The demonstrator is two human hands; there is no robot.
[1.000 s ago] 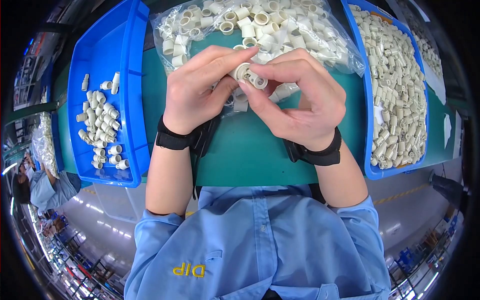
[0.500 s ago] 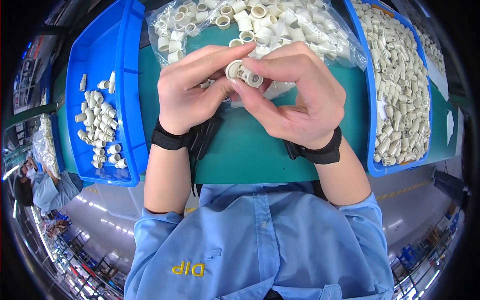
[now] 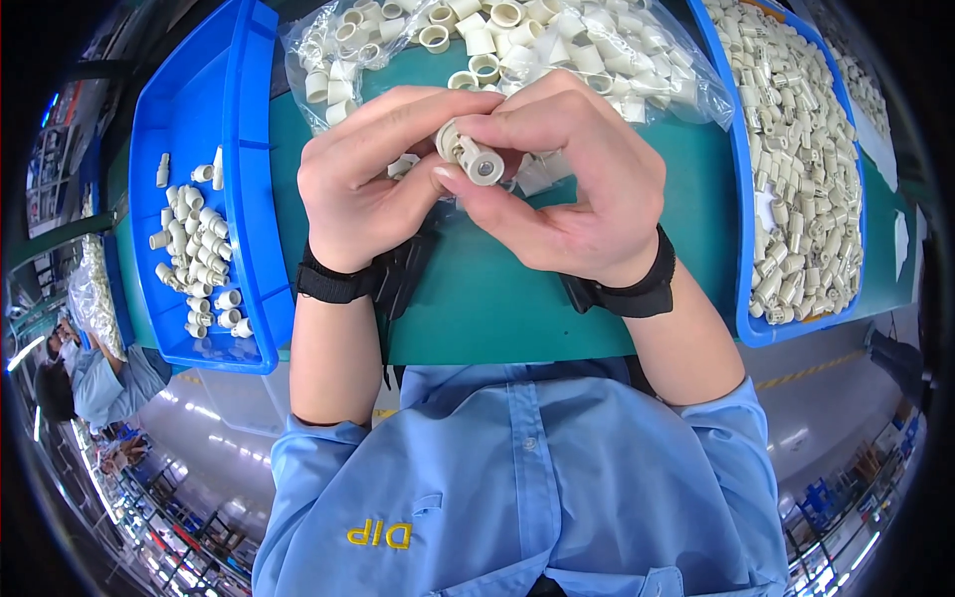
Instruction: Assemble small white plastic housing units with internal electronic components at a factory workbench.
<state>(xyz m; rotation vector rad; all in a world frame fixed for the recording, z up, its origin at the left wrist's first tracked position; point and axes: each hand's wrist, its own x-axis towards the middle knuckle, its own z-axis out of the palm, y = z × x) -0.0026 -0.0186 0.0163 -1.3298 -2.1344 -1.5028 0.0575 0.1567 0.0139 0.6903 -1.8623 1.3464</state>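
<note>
Both hands meet above the green table. My left hand [image 3: 368, 179] is closed, its fingertips and thumb pinching a cream-white round plastic cap [image 3: 449, 139]. My right hand [image 3: 572, 169] is closed from the other side, thumb and index finger on a cream-white cylindrical plastic piece [image 3: 483, 166]. This piece sits at the cap's mouth, tilted, its round end with a grey metallic centre facing me. How deep it sits in the cap is hidden by my fingers. Both wrists wear black bands.
On the left, a blue tray [image 3: 261, 149] holds several cream-white assembled pieces [image 3: 194, 234]. Beyond my hands lies a clear plastic bag [image 3: 686, 85] with loose white sleeves [image 3: 505, 13]. A blue bin [image 3: 744, 259] full of small cream-white parts [image 3: 801, 189] stands on the right. Another person [image 3: 99, 373] is far left.
Both hands have shifted slightly left. The cylindrical piece has turned and tilted, so its round end now points more downward toward me. Both hands keep their hold.
</note>
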